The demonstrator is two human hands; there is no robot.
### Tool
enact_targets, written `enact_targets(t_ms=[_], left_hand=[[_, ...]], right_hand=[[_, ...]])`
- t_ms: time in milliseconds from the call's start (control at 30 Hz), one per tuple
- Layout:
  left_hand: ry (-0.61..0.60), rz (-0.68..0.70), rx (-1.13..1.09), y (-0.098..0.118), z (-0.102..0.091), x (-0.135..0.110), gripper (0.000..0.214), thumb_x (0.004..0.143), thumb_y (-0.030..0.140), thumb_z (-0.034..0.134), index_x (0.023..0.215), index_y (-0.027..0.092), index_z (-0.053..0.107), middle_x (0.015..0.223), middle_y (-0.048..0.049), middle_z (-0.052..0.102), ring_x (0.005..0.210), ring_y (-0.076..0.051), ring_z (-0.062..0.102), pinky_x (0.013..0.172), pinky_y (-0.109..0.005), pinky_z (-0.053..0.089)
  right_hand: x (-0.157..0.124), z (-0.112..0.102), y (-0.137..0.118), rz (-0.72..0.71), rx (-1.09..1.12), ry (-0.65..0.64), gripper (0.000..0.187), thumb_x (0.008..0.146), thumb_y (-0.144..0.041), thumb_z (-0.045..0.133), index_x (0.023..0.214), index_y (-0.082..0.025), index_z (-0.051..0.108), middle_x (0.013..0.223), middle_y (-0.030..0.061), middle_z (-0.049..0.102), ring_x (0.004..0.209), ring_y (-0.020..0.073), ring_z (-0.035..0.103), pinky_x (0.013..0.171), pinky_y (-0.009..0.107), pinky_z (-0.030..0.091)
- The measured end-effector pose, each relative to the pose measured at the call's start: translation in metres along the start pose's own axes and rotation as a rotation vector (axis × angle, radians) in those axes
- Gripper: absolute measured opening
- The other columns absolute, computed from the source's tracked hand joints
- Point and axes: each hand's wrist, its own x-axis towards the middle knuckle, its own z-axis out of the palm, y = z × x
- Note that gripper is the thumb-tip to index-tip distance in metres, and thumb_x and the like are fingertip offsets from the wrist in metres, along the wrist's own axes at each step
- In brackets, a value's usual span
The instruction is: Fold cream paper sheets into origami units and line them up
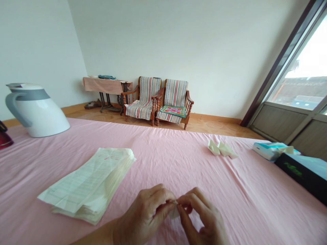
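Note:
Low in the middle of the view, my left hand (149,212) and my right hand (201,216) meet over the table. Between their pinched fingertips is a small piece of folded paper (174,211), pale and mostly covered by the fingers. Each thumb and forefinger presses on it from its own side. To the left of my hands lies a thick stack of paper sheets (89,180) with printed lines and creases. Several folded paper shapes (222,148), pale and pointed, sit together farther off to the right.
A pink cloth (178,163) with wrinkles covers the table. At the left stands a white and grey jug (44,112), beside a dark red object (5,137) cut by the frame edge. A tissue pack (265,151) and a black box (298,173) lie at the right. Two chairs (150,97) stand beyond.

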Motion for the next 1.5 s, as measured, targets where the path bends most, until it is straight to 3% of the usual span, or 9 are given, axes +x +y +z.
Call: enact_targets(t_ms=[367,567,733,933,1300,1500], left_hand=[[0.022,0.013,0.057,-0.001,0.005,0.002,0.018,0.089,0.002,0.047,0.085,0.015,0.058,0.074,-0.0016,0.055,0.064,-0.011,0.053,0.058,-0.02,0.041],[0.07,-0.01,0.085,-0.002,0.007,0.001,0.018,0.086,0.003,0.047,0.078,0.016,0.057,0.07,-0.0014,0.055,0.061,-0.011,0.053,0.056,-0.02,0.04],[0.147,-0.119,0.036,-0.004,0.001,0.006,0.015,0.086,0.008,0.048,0.078,0.016,0.058,0.069,-0.0014,0.058,0.058,-0.011,0.056,0.054,-0.019,0.043],[0.143,-0.33,-0.074,-0.013,-0.004,0.008,0.015,0.093,0.02,0.046,0.08,0.017,0.053,0.068,-0.0008,0.062,0.061,-0.012,0.061,0.056,-0.019,0.046],[0.109,-0.511,0.175,-0.028,-0.013,0.006,0.014,0.084,0.018,0.043,0.071,0.02,0.048,0.062,0.0026,0.056,0.057,-0.014,0.054,0.056,-0.022,0.037],[0.111,-0.579,0.194,-0.027,-0.013,0.006,0.015,0.083,0.02,0.043,0.068,0.02,0.047,0.059,0.0033,0.055,0.055,-0.014,0.054,0.054,-0.022,0.035]], right_hand=[[0.001,0.008,-0.007,0.083,-0.092,0.06,0.014,0.079,-0.009,0.05,0.072,-0.021,0.049,0.065,-0.0031,0.049,0.054,0.01,0.052,0.046,0.02,0.039],[0.004,0.011,-0.005,0.07,-0.065,0.115,0.016,0.078,-0.009,0.048,0.068,-0.021,0.048,0.063,-0.0036,0.048,0.053,0.0103,0.051,0.048,0.021,0.04],[0.009,0.003,-0.003,0.124,-0.005,0.11,0.013,0.081,-0.012,0.049,0.071,-0.021,0.05,0.065,-0.0024,0.051,0.058,0.0117,0.052,0.052,0.021,0.043],[0.01,-0.005,0.016,0.212,-0.019,0.143,0.012,0.082,-0.014,0.048,0.072,-0.021,0.051,0.065,-0.002,0.053,0.059,0.0128,0.052,0.054,0.023,0.044],[0.0,-0.006,0.05,0.307,-0.087,0.058,0.013,0.068,-0.009,0.046,0.066,-0.022,0.044,0.059,-0.0058,0.045,0.05,0.0104,0.045,0.046,0.02,0.033],[0.001,-0.009,0.045,0.352,-0.096,0.08,0.01,0.068,-0.013,0.046,0.063,-0.022,0.045,0.056,-0.0054,0.046,0.049,0.011,0.046,0.047,0.022,0.033]])
